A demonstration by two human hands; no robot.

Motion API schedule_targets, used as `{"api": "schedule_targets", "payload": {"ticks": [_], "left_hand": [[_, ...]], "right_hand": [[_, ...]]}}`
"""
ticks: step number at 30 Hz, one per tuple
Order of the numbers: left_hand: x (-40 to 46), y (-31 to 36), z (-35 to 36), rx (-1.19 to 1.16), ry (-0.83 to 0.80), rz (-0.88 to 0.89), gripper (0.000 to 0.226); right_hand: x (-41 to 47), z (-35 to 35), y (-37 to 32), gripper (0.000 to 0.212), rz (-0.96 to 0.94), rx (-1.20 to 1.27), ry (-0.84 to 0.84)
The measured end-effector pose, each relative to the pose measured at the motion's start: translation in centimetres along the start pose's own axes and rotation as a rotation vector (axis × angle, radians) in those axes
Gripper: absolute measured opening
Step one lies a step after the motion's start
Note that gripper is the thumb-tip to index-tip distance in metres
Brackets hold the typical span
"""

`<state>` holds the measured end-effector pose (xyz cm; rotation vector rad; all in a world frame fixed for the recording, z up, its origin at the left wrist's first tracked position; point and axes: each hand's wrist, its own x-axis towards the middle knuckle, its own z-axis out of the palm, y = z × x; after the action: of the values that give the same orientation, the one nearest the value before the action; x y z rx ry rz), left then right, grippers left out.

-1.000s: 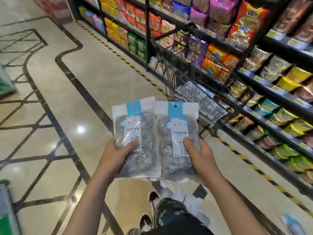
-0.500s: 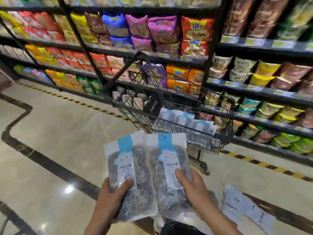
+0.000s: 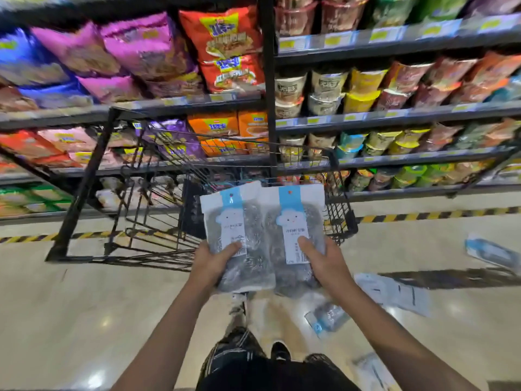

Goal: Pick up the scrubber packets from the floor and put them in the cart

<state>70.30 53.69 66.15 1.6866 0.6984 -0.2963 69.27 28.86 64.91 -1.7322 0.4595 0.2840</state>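
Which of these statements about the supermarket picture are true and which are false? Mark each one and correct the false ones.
1. Each hand holds one scrubber packet. True: the left hand grips the left packet and the right hand grips the right packet.
2. The two packets lie flat on the floor. False: they are held up in front of the cart.
3. More packets lie on the floor. True: one floor packet lies near the person's feet.
4. The cart is red plastic. False: it is black wire.
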Motion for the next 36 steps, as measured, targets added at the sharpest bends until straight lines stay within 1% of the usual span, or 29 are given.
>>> {"api": "schedule_targets", "payload": {"ticks": [1,2,3,4,5,6,8,10,12,14,15,17,18,19,20,21,23,24,25,26,27,29,31,34,36], "left_hand": [[2.1,0.0,0.7,0.006,-0.025,-0.016,0.041],[4.3,0.2,1.3,0.025,-0.041,-0.034,0.045],[6.4,0.4,1.9,0.055,-0.056,-0.049,0.055],[8.5,0.6,2.5,0.089,-0.063,-0.063,0.066],[11.1,0.4,3.0,0.114,-0.079,-0.067,0.072],[13.5,0.4,3.5,0.139,-0.089,-0.078,0.072],[18.5,-0.2,4.4,0.214,-0.068,-0.119,0.073],[22.6,-1.2,5.3,0.257,-0.046,-0.170,0.074],[26.2,-2.3,6.5,0.231,-0.035,-0.219,0.078],[28.6,-3.6,7.8,0.198,-0.053,-0.267,0.075],[29.8,-4.7,8.3,0.200,-0.052,-0.275,0.073],[31.9,-7.4,9.4,0.226,-0.027,-0.264,0.084],[32.7,-8.8,10.0,0.221,-0.029,-0.242,0.088],[33.7,-10.6,10.2,0.239,-0.058,-0.244,0.084],[34.0,-11.8,10.8,0.252,-0.094,-0.224,0.078],[34.1,-12.4,11.1,0.276,-0.126,-0.199,0.072],[33.8,-12.6,11.6,0.253,-0.151,-0.130,0.058],[33.6,-12.7,11.7,0.263,-0.157,-0.084,0.058],[33.3,-12.5,11.6,0.289,-0.165,-0.031,0.070],[33.0,-12.1,11.4,0.331,-0.192,0.036,0.084],[32.8,-11.9,11.0,0.414,-0.208,0.083,0.093],[32.4,-11.4,10.4,0.579,-0.254,0.135,0.088],[32.2,-11.0,10.2,0.679,-0.293,0.141,0.082],[32.1,-10.1,10.2,0.667,-0.319,0.083,0.082],[32.2,-9.2,10.4,0.703,-0.328,0.066,0.082]], "right_hand": [[1.2,0.3,-0.2,0.069,0.013,-0.014,0.020],[2.4,0.5,-0.3,0.058,0.030,-0.033,0.029],[3.6,0.9,-0.7,0.046,0.044,-0.042,0.044],[5.1,1.3,-1.1,0.042,0.064,-0.058,0.060],[7.0,1.8,-0.9,0.044,0.090,-0.088,0.091],[8.9,2.4,-0.9,0.049,0.098,-0.122,0.111],[13.3,3.6,-0.2,0.055,0.121,-0.219,0.099],[17.2,4.8,-0.3,0.056,0.176,-0.282,0.085],[21.3,6.0,0.4,0.050,0.187,-0.289,0.053],[25.0,6.7,2.4,0.038,0.198,-0.306,0.007],[26.4,6.9,3.7,0.040,0.220,-0.316,0.005],[28.7,7.5,6.8,0.051,0.303,-0.329,0.036],[29.3,7.9,8.1,0.050,0.333,-0.336,0.036],[29.8,8.2,9.3,0.047,0.358,-0.368,0.042],[30.1,8.3,10.5,0.049,0.371,-0.429,0.066],[30.2,8.4,11.1,0.056,0.376,-0.474,0.099],[30.7,8.3,12.0,0.077,0.405,-0.484,0.131],[30.9,8.2,12.2,0.085,0.425,-0.483,0.128],[31.1,8.0,12.1,0.089,0.434,-0.494,0.105],[31.3,7.8,12.1,0.091,0.427,-0.560,0.067],[31.3,7.8,12.0,0.089,0.397,-0.643,0.019],[31.4,7.8,11.9,0.085,0.353,-0.739,-0.033],[31.5,8.0,12.2,0.080,0.380,-0.751,-0.053],[31.4,8.3,12.2,0.078,0.375,-0.747,-0.033],[30.9,8.3,11.8,0.073,0.370,-0.752,-0.028]]}}
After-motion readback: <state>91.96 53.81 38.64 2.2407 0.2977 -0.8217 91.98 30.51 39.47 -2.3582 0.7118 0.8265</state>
